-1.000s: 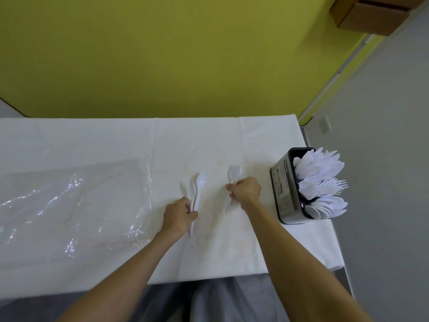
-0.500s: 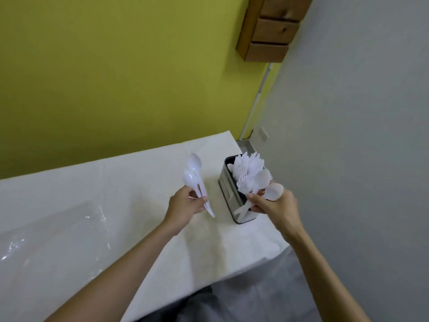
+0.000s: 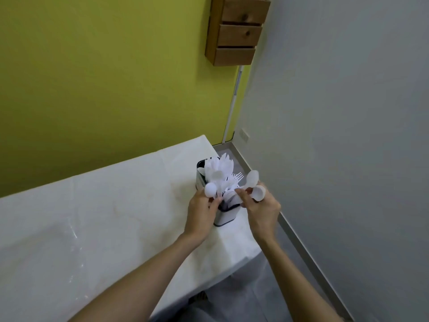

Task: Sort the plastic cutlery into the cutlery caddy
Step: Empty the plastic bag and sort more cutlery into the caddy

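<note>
A dark cutlery caddy (image 3: 224,220) with a pale front stands near the table's right end, packed with white plastic spoons, knives and forks (image 3: 222,167). My left hand (image 3: 201,212) is at the caddy's near left side, shut on white spoons (image 3: 210,189) whose bowls point up over the caddy. My right hand (image 3: 261,209) is at the caddy's right side, shut on two more white spoons (image 3: 256,185) with bowls sticking up and right. Both hands cover part of the caddy's near compartment.
The table carries a white cloth (image 3: 130,201) with a clear plastic sheet (image 3: 58,247) at the left. Its right edge lies close beside the caddy, with grey floor beyond. A wooden drawer unit (image 3: 236,29) hangs on the yellow wall. A grey wall stands to the right.
Both hands lifted spoons off the cloth and carried them right to the caddy. My left hand has now reached the caddy's rim. The view swung right.
</note>
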A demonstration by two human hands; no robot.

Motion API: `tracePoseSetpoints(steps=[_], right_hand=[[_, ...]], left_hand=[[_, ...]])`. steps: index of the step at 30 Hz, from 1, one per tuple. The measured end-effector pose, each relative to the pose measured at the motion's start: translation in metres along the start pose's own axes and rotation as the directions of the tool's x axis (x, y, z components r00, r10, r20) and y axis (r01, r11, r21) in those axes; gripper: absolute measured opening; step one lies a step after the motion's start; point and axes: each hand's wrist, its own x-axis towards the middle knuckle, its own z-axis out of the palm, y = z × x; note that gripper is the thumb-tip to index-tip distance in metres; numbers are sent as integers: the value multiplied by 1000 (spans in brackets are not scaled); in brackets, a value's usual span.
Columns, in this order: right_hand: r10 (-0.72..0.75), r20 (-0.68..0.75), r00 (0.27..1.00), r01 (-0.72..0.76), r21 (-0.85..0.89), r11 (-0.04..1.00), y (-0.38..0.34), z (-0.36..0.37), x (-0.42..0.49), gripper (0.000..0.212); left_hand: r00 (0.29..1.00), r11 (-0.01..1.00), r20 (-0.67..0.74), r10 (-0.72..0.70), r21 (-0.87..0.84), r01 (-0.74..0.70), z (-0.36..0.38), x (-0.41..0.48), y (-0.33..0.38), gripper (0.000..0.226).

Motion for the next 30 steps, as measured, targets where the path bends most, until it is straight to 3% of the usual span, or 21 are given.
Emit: tracePoseSetpoints(steps=[3, 7, 11, 13, 16, 19, 22, 25, 27, 30], right_hand=[[-77, 130, 989, 86, -63, 994, 15, 1, -1, 33], [-80, 155, 985, 96, -100, 990, 23, -2, 1, 28], [-167, 188, 968, 182, -66, 981, 24, -11, -3, 43], [-325, 216, 921, 353, -105, 930, 27, -14, -4, 52], [-522, 383, 762, 631, -259, 731, 39, -10, -5, 58], [-528, 443, 725, 671, -281, 686, 48, -7, -9, 62], [-454, 337, 825, 542, -239, 806, 52, -5, -15, 77], [-137, 298, 945, 212, -236, 948, 52, 6, -29, 95], [101, 335, 937, -21, -235, 972, 48, 18, -35, 107], [254, 322, 912, -197, -200, 960, 44, 36, -36, 103]], left_hand=[[989, 989, 104, 108, 87, -117, 4, 2, -1, 11], [962, 959, 206, 177, 185, -216, 1, 7, -10, 18], [949, 967, 241, 202, 107, -233, -8, 3, -23, 29], [951, 967, 212, 227, 68, -246, -9, -2, -26, 37], [937, 953, 229, 263, 93, -290, -12, -6, -33, 47], [932, 935, 211, 294, 137, -326, -17, -6, -42, 44], [957, 934, 109, 270, 212, -288, -24, 3, -48, 27], [988, 972, -39, 149, 191, -139, -26, 24, -44, 23], [993, 994, -111, -35, 96, 45, -22, 47, -36, 28], [917, 906, 77, -392, -143, 399, -11, 90, -36, 43]])
